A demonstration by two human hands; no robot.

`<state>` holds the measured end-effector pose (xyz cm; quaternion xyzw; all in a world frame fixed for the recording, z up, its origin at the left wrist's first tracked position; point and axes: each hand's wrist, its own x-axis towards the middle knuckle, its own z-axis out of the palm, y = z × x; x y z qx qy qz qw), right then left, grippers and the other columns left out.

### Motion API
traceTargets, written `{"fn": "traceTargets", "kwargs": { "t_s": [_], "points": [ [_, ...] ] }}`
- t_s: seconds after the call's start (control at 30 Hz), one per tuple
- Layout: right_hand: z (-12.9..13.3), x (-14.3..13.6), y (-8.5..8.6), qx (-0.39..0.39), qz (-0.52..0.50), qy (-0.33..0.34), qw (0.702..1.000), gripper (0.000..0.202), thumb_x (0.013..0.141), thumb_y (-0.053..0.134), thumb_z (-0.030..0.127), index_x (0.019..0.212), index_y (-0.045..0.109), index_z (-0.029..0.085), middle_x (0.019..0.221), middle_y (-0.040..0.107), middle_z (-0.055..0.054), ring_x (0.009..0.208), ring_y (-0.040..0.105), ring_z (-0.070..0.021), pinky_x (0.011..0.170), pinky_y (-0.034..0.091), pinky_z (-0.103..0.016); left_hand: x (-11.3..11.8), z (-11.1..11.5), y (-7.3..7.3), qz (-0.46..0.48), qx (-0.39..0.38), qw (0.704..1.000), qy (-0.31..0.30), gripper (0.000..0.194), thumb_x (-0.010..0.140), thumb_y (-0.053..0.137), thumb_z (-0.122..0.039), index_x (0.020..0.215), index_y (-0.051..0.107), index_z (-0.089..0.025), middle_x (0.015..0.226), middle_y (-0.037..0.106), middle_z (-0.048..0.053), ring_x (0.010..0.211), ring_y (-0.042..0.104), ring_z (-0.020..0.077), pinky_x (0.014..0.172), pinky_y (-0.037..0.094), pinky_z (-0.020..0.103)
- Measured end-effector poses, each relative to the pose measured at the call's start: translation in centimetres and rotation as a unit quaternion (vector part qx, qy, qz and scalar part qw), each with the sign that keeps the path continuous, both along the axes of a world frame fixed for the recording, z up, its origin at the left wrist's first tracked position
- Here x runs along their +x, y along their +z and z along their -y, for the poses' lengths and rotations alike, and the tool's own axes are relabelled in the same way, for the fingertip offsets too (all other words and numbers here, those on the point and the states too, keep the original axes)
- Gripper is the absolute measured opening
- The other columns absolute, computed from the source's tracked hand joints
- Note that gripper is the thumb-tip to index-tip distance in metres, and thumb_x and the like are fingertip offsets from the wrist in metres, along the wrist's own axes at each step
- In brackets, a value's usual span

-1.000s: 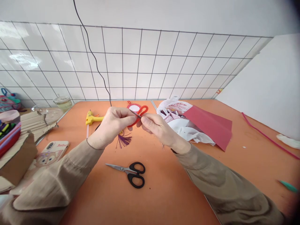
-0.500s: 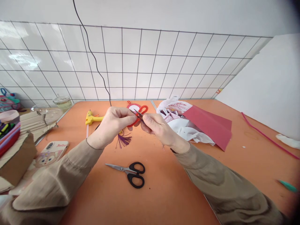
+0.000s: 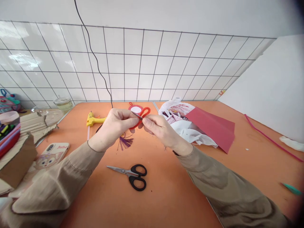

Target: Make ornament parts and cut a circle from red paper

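Note:
At the middle of the view, a fuzzy red loop (image 3: 145, 111) is pinched by my left hand (image 3: 120, 123), its fingers closed around the loop's lower part. My right hand (image 3: 158, 125) is closed on a small dark metal tool (image 3: 137, 115), whose thin tip lies across the red loop. Most of that tool is hidden by fingers. Behind them rests a red round piece with a white centre (image 3: 135, 109). A purple tassel (image 3: 125, 142) lies just below my left hand. Nearer to me, black-handled scissors (image 3: 130, 173) lie on the orange table (image 3: 114, 202).
A yellow glue gun (image 3: 94, 119) lies left of my left hand, with a phone (image 3: 53, 154) and cardboard (image 3: 16, 161) further left. To the right are a white plastic bag (image 3: 187, 131), red sheet (image 3: 213, 126), pink strip (image 3: 268, 136) and green object (image 3: 292, 189).
The blades of the small dark tool have come closer together at the red loop. My right fingers have shifted slightly left, while my left hand has hardly moved.

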<state>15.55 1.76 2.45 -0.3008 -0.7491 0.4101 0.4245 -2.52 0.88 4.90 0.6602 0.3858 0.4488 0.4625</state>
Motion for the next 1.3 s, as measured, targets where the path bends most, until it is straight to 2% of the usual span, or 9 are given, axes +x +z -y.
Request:
{"fn": "traceTargets", "kwargs": {
  "t_s": [0.17, 0.33, 0.47, 0.53, 0.6, 0.7, 0.8, 0.97, 1.3],
  "points": [
    [-0.1, -0.2, -0.3, -0.044, -0.042, 0.039, 0.997, 0.04, 0.096, 0.047, 0.05, 0.075, 0.056, 0.016, 0.056, 0.032, 0.007, 0.05, 0.026, -0.0076, 0.046, 0.02, -0.026, -0.2, -0.2, 0.2, -0.02, 0.018, 1.0, -0.008, 0.018, 0.078, 0.066, -0.024, 0.063, 0.071, -0.016, 0.064, 0.068, 0.003, 0.056, 0.056, 0.0117, 0.053, 0.044, 0.025],
    [0.0, -0.4, -0.1, -0.14, -0.083, 0.044, 0.986, 0.045, 0.089, 0.054, 0.056, 0.073, 0.058, 0.015, 0.05, 0.03, 0.009, 0.045, 0.022, -0.0057, 0.043, 0.013, -0.024, -1.1, -0.4, 1.1, -0.073, 0.017, 0.997, -0.026, 0.017, 0.074, 0.075, -0.031, 0.07, 0.072, -0.014, 0.071, 0.071, 0.007, 0.066, 0.064, 0.0176, 0.059, 0.051, 0.028],
    [0.2, -0.5, 0.3, -0.19, -0.103, 0.065, 0.974, 0.046, 0.085, 0.058, 0.058, 0.072, 0.059, 0.014, 0.049, 0.034, 0.008, 0.043, 0.022, -0.0044, 0.042, 0.012, -0.022, -1.8, -0.5, 1.7, -0.073, 0.025, 0.996, -0.047, 0.039, 0.071, 0.08, -0.03, 0.105, 0.071, -0.014, 0.092, 0.073, 0.01, 0.078, 0.068, 0.0206, 0.067, 0.057, 0.033],
    [0.4, -0.6, 0.3, -0.208, -0.11, 0.083, 0.968, 0.047, 0.085, 0.059, 0.059, 0.071, 0.059, 0.014, 0.048, 0.034, 0.008, 0.042, 0.021, -0.0041, 0.041, 0.012, -0.022, -2.2, -0.7, 1.6, -0.055, 0.059, 0.993, -0.092, 0.062, 0.073, 0.08, -0.026, 0.131, 0.059, -0.02, 0.114, 0.069, 0.012, 0.086, 0.068, 0.0199, 0.071, 0.057, 0.033],
    [0.7, -0.7, 0.3, -0.225, -0.114, 0.102, 0.962, 0.046, 0.085, 0.059, 0.058, 0.071, 0.059, 0.014, 0.048, 0.035, 0.008, 0.041, 0.02, -0.0042, 0.041, 0.012, -0.022, -2.6, -0.8, 1.6, -0.046, 0.073, 0.984, -0.157, 0.068, 0.078, 0.077, -0.024, 0.14, 0.05, -0.025, 0.127, 0.064, 0.013, 0.093, 0.067, 0.0203, 0.075, 0.057, 0.034],
    [1.0, -0.9, 0.3, -0.252, -0.116, 0.122, 0.953, 0.047, 0.085, 0.059, 0.059, 0.072, 0.06, 0.014, 0.049, 0.034, 0.008, 0.042, 0.02, -0.0042, 0.041, 0.012, -0.022, -3.1, -0.9, 1.7, -0.07, 0.072, 0.97, -0.221, 0.043, 0.084, 0.069, -0.02, 0.127, 0.061, -0.023, 0.117, 0.067, 0.011, 0.092, 0.067, 0.0192, 0.076, 0.056, 0.032],
    [1.3, -1.0, 0.1, -0.272, -0.113, 0.141, 0.945, 0.048, 0.085, 0.059, 0.06, 0.075, 0.061, 0.014, 0.05, 0.033, 0.009, 0.042, 0.019, -0.0038, 0.042, 0.011, -0.022, -3.3, -0.7, 2.1, -0.106, 0.095, 0.97, -0.199, 0.027, 0.083, 0.066, -0.011, 0.109, 0.07, -0.021, 0.103, 0.071, 0.007, 0.086, 0.067, 0.0161, 0.072, 0.056, 0.027],
    [1.7, -1.0, 0.2, -0.273, -0.11, 0.142, 0.945, 0.046, 0.085, 0.059, 0.059, 0.075, 0.059, 0.014, 0.052, 0.034, 0.009, 0.044, 0.018, -0.0043, 0.043, 0.01, -0.022, -3.1, -0.2, 2.5, -0.121, 0.095, 0.977, -0.148, 0.021, 0.082, 0.064, -0.008, 0.097, 0.075, -0.018, 0.09, 0.074, 0.006, 0.083, 0.068, 0.0168, 0.074, 0.057, 0.029],
    [2.5, -1.2, 0.8, -0.224, -0.109, 0.128, 0.96, 0.046, 0.083, 0.062, 0.059, 0.071, 0.058, 0.015, 0.051, 0.033, 0.008, 0.046, 0.02, -0.005, 0.044, 0.011, -0.024, -3.4, -0.9, 2.4, -0.029, 0.013, 0.98, -0.196, 0.015, 0.075, 0.078, -0.014, 0.089, 0.08, -0.018, 0.078, 0.075, 0.006, 0.069, 0.068, 0.0147, 0.065, 0.057, 0.026]
  ]
}}
